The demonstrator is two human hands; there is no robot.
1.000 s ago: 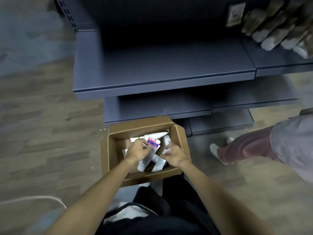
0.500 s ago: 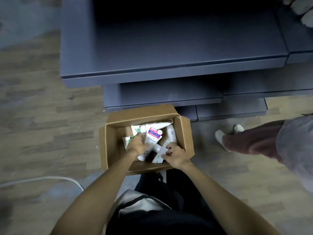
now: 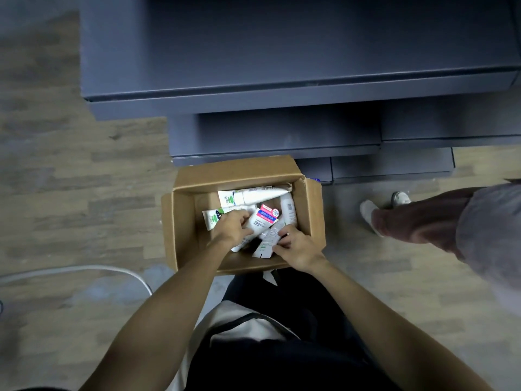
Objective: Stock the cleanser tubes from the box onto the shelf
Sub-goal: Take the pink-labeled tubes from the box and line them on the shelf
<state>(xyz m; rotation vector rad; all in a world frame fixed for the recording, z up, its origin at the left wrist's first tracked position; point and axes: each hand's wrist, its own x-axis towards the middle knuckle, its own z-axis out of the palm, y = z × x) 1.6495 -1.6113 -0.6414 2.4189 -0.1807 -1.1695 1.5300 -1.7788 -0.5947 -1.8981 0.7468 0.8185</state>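
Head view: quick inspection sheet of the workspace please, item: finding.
Surface: wood-look floor; the cardboard box sits on it, open, before the shelf.
Job's things: cleanser tubes lie jumbled in the box; the dark shelf shows no tubes in view.
Clutter: nothing seen.
Grippers: left hand grips a pink-labelled tube in the box; right hand holds a white tube beside it.
Cables: pale cable curves over the floor at left.
Surroundings: a second person's leg and white shoe stand at right.
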